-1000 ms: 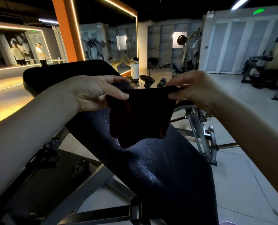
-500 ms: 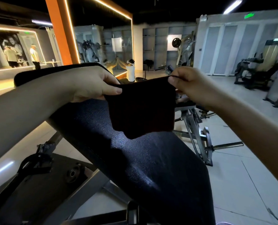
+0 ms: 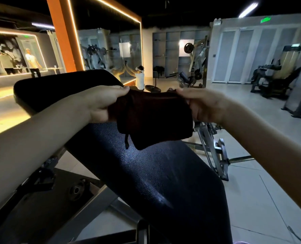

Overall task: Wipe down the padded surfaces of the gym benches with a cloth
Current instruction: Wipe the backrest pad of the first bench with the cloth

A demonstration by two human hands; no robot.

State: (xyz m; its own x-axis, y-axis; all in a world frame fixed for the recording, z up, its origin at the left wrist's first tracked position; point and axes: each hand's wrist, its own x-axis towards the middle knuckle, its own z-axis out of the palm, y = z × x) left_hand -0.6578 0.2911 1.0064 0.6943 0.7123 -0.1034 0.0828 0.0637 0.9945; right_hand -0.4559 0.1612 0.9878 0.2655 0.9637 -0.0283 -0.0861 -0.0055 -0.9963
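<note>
A: Progress on the wipe-down?

B: Not begun, judging from this view. Holding the cloth [image 3: 155, 120] up in the air above the middle of the bench pad [image 3: 146, 173], clear of it as far as visible. No wipe streaks to read on the padding, only glare toward its near end. Left to do: the whole pad, then any other benches.

A: Grip?

B: Pinching the cloth's top left corner with the left hand [image 3: 102, 103], fingers curled over the hem. Pinching the top right corner with the right hand [image 3: 207, 106], thumb and fingers closed on the fabric. Pulled fairly taut along the top edge between the two.

A: Look of the cloth?

B: Dark maroon-brown, soft, apparently folded to a rough rectangle. Hanging slack along the lower edge, with a thin loop or tag dangling at the left side. Damp or dry — cannot tell. Below it, dark blue pebbled padding, inclined, rising toward the far left.
</note>
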